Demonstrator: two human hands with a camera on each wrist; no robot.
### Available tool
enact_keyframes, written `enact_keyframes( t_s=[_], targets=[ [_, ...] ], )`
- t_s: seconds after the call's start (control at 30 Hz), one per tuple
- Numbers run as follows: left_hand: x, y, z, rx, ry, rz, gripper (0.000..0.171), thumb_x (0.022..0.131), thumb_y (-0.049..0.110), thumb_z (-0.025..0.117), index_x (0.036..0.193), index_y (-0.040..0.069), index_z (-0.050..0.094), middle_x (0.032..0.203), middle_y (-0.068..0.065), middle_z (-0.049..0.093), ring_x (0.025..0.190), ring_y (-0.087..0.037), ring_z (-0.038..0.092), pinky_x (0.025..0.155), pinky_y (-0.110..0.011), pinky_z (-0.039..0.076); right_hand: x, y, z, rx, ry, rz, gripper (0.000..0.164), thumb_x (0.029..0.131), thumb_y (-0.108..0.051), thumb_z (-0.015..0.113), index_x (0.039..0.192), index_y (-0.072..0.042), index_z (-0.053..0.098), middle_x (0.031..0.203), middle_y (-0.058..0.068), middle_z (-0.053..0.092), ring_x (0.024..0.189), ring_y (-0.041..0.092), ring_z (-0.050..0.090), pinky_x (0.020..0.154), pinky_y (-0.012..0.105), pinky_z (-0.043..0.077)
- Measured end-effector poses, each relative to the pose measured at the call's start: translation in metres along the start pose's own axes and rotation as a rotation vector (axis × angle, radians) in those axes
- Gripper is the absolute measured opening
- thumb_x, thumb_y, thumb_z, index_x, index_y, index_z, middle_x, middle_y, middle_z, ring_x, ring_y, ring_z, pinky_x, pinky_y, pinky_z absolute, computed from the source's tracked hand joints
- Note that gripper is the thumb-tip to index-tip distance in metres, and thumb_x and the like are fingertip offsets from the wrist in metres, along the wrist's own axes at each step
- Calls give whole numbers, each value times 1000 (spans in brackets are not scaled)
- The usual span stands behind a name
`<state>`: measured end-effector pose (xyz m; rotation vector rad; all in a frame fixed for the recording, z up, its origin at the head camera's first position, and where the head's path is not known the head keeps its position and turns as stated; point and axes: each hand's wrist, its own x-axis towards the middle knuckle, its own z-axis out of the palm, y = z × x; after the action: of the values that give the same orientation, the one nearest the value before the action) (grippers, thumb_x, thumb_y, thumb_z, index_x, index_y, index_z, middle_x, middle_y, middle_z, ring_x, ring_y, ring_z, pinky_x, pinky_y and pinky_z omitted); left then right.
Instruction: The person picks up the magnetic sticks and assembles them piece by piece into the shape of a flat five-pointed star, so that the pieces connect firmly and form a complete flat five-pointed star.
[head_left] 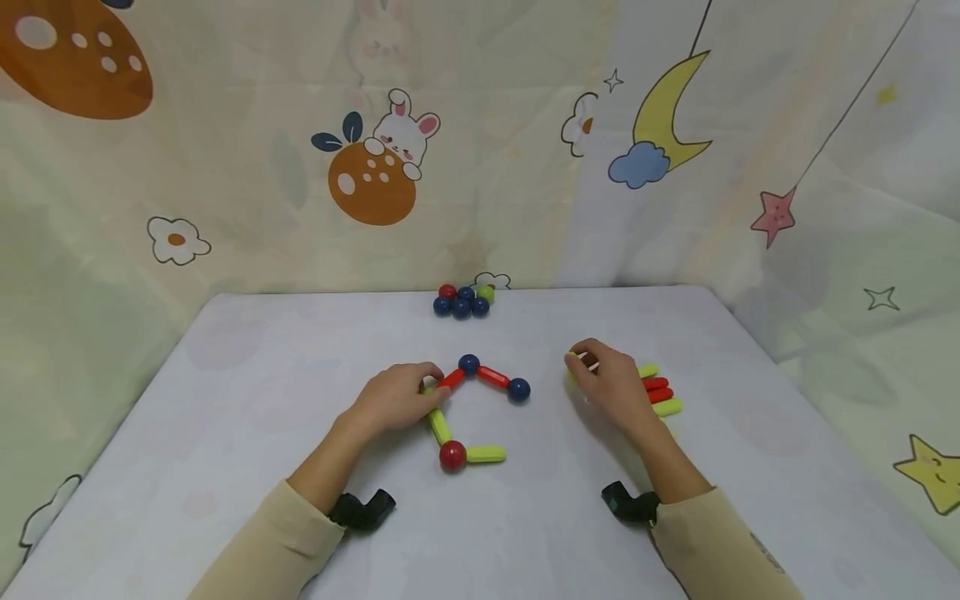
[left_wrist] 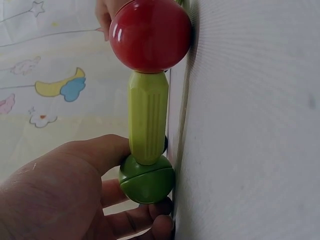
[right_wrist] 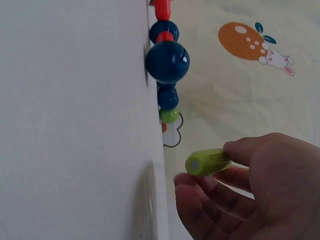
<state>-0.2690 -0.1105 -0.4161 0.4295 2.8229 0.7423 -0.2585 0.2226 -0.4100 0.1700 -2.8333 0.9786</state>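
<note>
A partly built ring of magnetic sticks and balls lies on the white table. Its red ball (head_left: 452,456) joins two yellow-green sticks, one (head_left: 486,454) with its right end free. Two red sticks meet at a blue ball (head_left: 468,363), and a second blue ball (head_left: 519,389) ends that side. My left hand (head_left: 397,396) holds the ring's left corner, thumb and fingers around a green ball (left_wrist: 147,181). To the right of the ring, my right hand (head_left: 611,383) pinches a loose yellow-green stick (right_wrist: 207,162) between thumb and fingers, one end sticking out.
A cluster of blue, red and green balls (head_left: 461,308) sits at the table's far edge. Beside my right hand lie spare sticks, red (head_left: 657,395) and yellow-green (head_left: 667,407), partly covered by that hand. A patterned cloth (head_left: 510,183) hangs behind the table.
</note>
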Motion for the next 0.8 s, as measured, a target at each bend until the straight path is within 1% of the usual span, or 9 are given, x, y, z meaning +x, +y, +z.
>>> enact_keyframes(
  t_s=[0.13,0.23,0.3,0.4,0.5,0.67,0.8],
  targets=[
    [0,1,1,5,5,-2,38,98,39,66,129,17,70,115,-6,74,98,-23,65,88,-44,57,-5,-6,5,242,-157,129,34,105,-31,59,125,-3,62,93,14,67,62,21,69,62,31,59],
    [0,2,1,3,5,-3,39,98,39,65,129,16,70,115,-6,74,99,-24,65,88,-44,57,-9,-12,7,338,-256,219,36,104,-29,61,126,0,60,94,14,67,64,20,71,65,29,61],
    [0,2,1,4,6,-5,39,98,40,65,130,17,69,115,-6,74,100,-24,65,88,-44,57,-12,-17,8,377,-307,270,36,103,-26,62,127,0,59,97,14,67,66,20,72,67,30,61],
    [0,2,0,0,7,-9,39,98,39,66,129,17,70,117,-7,74,101,-24,65,89,-45,57,-15,-26,12,395,-359,316,35,101,-24,64,127,0,59,98,14,69,68,20,72,68,30,62],
    [0,1,1,2,8,-13,38,98,39,66,129,17,70,119,-7,74,105,-26,66,91,-47,57,-19,-33,17,402,-384,342,35,99,-23,66,125,0,60,96,14,69,66,20,72,66,30,62],
    [0,1,0,6,6,-15,39,98,39,65,130,17,69,120,-7,74,106,-26,66,91,-47,57,-23,-43,27,399,-393,366,35,97,-21,70,123,0,61,92,13,69,63,20,71,64,30,62],
    [0,1,0,11,8,-14,39,98,39,65,129,16,70,117,-7,74,102,-25,66,88,-46,57,-25,-46,33,401,-386,365,40,96,-24,72,126,-3,55,92,12,68,62,20,70,62,30,61]
  ],
)
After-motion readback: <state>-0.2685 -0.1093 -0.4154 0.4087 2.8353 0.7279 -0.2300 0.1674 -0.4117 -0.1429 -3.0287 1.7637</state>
